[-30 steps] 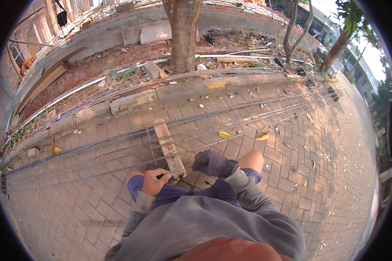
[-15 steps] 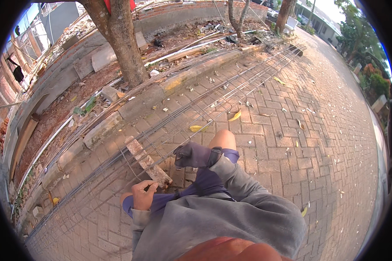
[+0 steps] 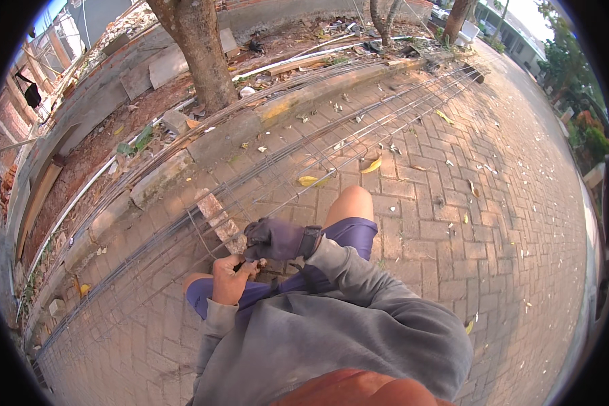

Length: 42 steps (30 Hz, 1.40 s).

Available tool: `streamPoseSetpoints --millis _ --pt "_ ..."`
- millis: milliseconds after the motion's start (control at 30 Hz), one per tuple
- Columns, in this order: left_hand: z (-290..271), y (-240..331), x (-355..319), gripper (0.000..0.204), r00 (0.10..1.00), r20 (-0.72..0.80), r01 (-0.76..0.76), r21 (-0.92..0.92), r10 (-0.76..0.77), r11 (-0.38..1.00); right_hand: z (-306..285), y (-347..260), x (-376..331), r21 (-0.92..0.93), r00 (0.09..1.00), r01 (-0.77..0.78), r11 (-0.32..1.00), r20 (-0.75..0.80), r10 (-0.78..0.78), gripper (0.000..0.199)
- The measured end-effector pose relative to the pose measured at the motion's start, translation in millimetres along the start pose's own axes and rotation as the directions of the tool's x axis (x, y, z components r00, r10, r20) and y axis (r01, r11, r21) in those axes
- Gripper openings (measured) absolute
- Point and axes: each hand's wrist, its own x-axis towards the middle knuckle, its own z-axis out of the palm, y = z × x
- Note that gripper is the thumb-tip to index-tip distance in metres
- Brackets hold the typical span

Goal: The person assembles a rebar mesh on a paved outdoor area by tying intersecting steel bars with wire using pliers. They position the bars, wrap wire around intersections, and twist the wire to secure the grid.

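Observation:
A long cage of thin steel bars [image 3: 277,168] with cross ties lies over the paving, running from lower left to upper right in front of me. Under it, near my knees, rests a worn, pale reddish block [image 3: 216,215]. My bare left hand [image 3: 229,281] is closed in a pinch at the near end of the block. Close against its fingertips is my right hand [image 3: 275,240], in a dark glove with its fingers curled. Whatever the two hands grip between them is too small and covered to make out.
A kerb [image 3: 227,142] runs beyond the cage, with more loose bars along it. Behind it stand a tree trunk [image 3: 210,68] and a strip of rubble, boards and pale pipe. Brick paving [image 3: 440,271] with scattered leaves stretches to my right.
My right hand has moved left and slightly down to meet my left hand. The left hand has shifted slightly right and up, and the view has tilted a little.

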Motion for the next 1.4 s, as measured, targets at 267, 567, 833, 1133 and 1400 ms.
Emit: streamPoseSetpoints --millis 267,567,833,1133,1400 --pt "6 11 39 0.024 1.000 0.006 0.023 -0.327 -0.023 0.945 -72 6 -3 0.464 0.821 0.101 0.880 -0.538 0.189 0.062" --pt "33 15 42 0.023 0.975 0.207 0.162 -0.400 -0.083 0.902 -36 -7 25 0.423 0.894 0.093 0.901 -0.435 0.111 0.063" --pt "21 0 42 0.022 0.960 0.226 0.270 -0.592 -0.165 0.759 -39 1 28 0.530 0.728 0.096 0.843 -0.614 0.304 0.047" --pt "4 -6 48 0.018 0.969 0.184 0.248 -0.730 -0.166 0.636 -28 5 -4 0.118 0.966 -0.039 0.992 -0.250 0.068 0.013" --pt "-5 2 42 0.021 0.968 0.135 0.249 -0.606 -0.211 0.756 -17 -2 7 0.388 0.876 -0.015 0.922 -0.439 0.199 0.010"
